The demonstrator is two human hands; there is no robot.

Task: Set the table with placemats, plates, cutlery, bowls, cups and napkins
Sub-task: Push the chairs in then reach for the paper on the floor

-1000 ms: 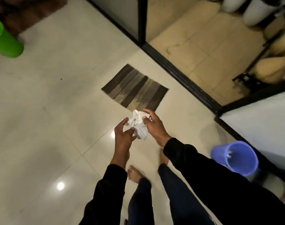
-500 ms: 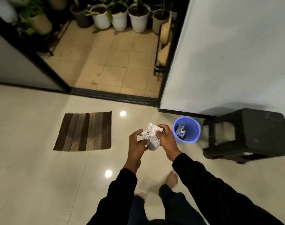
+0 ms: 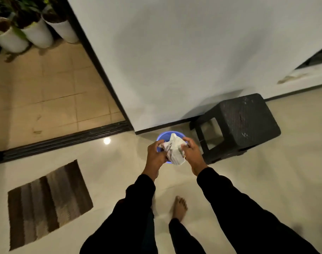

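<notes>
A crumpled wad of white printed paper (image 3: 174, 150) is held between both hands, right above a small blue bin (image 3: 163, 136) that stands on the floor by the white wall. My left hand (image 3: 155, 154) grips the wad's left side with curled fingers. My right hand (image 3: 190, 150) grips its right side. Most of the bin's opening is hidden behind the paper and my hands. No table, plates or cutlery are in view.
A black plastic stool (image 3: 237, 123) stands just right of the bin against the wall. A brown striped mat (image 3: 46, 200) lies on the glossy tiled floor at left. A dark door track (image 3: 64, 139) leads to a tiled balcony with white plant pots (image 3: 37, 33).
I have walked and turned toward the blue bin; it went from right of my hands to directly under them. Both hands kept hold of the crumpled paper throughout.
</notes>
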